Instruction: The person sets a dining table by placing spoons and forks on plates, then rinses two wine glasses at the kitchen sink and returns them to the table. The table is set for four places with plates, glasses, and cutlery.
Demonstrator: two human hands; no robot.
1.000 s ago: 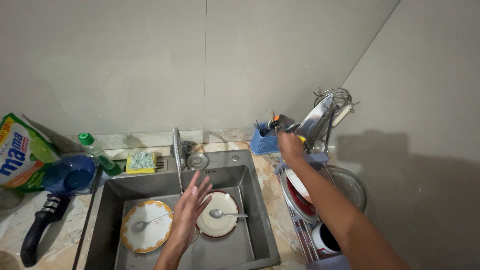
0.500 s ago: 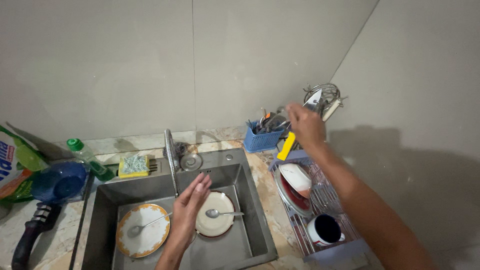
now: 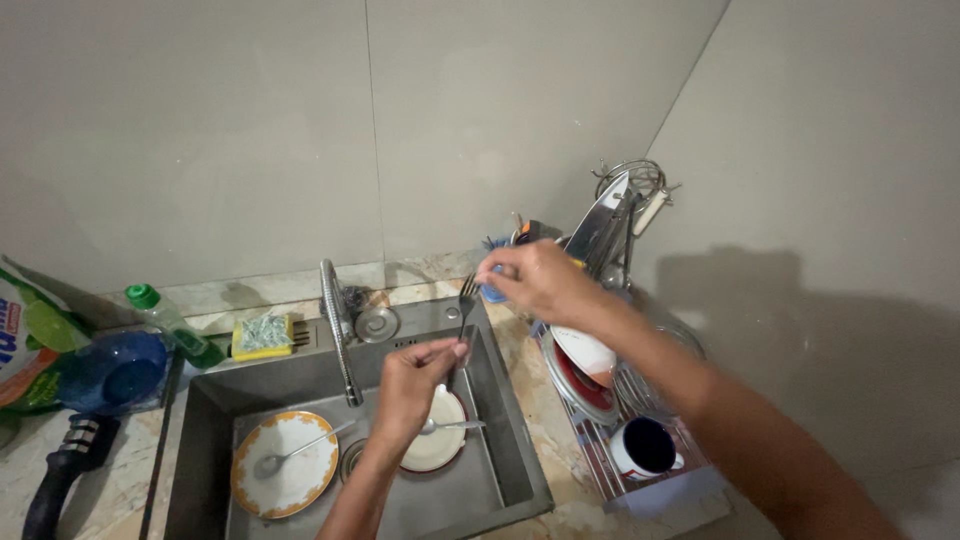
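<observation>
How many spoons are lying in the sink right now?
2. One spoon lies on the yellow-rimmed plate at the sink's left; the other spoon rests on the red-rimmed plate beside the left hand. More could be hidden beneath that hand.

Left hand (image 3: 412, 385): pinches fork (image 3: 464, 318) handle's lower end, over the sink (image 3: 500, 480).
Right hand (image 3: 530, 280): fingers close beside the tines (dish rack (image 3: 600, 455) alongside).

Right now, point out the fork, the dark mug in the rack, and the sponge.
fork (image 3: 466, 293), head view, on the tines.
dark mug (image 3: 645, 447), head view, on its dark inside.
sponge (image 3: 262, 333), head view, on its top face.
</observation>
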